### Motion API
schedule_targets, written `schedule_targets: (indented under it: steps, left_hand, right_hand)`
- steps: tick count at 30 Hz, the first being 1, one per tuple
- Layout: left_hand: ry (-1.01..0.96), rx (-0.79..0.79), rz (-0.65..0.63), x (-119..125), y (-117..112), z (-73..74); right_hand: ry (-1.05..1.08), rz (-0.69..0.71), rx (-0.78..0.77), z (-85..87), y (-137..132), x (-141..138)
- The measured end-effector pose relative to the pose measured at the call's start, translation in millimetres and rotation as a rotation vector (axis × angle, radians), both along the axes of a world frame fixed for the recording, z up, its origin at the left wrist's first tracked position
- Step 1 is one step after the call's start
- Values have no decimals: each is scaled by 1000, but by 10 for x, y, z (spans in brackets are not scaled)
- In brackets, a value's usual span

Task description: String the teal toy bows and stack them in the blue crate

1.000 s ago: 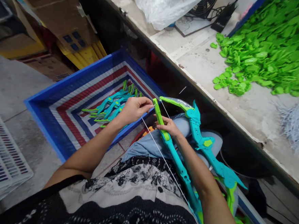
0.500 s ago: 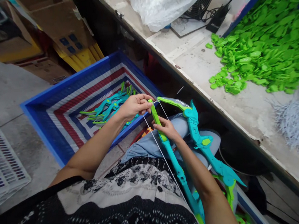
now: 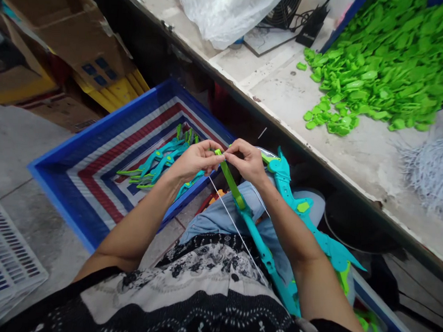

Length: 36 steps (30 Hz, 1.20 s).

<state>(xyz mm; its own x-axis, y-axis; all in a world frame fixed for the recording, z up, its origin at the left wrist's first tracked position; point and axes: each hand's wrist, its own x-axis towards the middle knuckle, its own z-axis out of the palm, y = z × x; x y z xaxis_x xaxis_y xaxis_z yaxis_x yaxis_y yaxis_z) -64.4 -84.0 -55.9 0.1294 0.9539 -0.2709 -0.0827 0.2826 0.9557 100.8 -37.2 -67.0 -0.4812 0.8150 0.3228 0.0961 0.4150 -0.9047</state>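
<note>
Right hand [image 3: 246, 160] has slid up from the green arm of a toy bow [image 3: 255, 234] to its far tip, meeting the left hand [image 3: 195, 160], which has stayed there. The bow, turquoise with a green end, slants across the person's lap, its green tip pointing away from the body. Both hands work at that tip: each thumb and forefinger are pressed close together, the left pinching the green end, the right just beside it. Whatever the right fingertips grip is too small to make out. A white string [image 3: 228, 207] runs taut from near the left hand down towards the body, alongside the bow.

Beyond the right forearm lies a second bow [image 3: 302, 207] in the same colours, partly covered by the arm and hand. Beneath are light blue jeans [image 3: 206, 215] and a black-and-white patterned top [image 3: 198, 280].

To the left, a blue crate [image 3: 61, 155] with a striped lining holds more bows [image 3: 163, 157]. On the right, a worn white table [image 3: 283, 92] carries a heap of bright green pieces [image 3: 387, 76], a plastic bag [image 3: 227, 9] and a bundle of pale strings [image 3: 437, 173].
</note>
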Motion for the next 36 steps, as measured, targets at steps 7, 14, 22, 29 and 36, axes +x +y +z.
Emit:
schedule_targets:
  steps: [7, 14, 22, 29, 36]
  left_hand:
    - [480, 417, 242, 250, -100, -6]
    - [171, 226, 123, 320, 190, 126]
    - [359, 237, 218, 96, 206, 581]
    - [-18, 101, 384, 139, 86, 494]
    - [-74, 10, 229, 31, 56, 440]
  right_hand:
    - [113, -624, -264, 5, 942, 292]
    - [125, -596, 110, 301, 386, 133]
    - [73, -318, 274, 87, -345, -302]
    - [183, -363, 111, 187, -310, -359]
    - [184, -384, 136, 179, -210, -309]
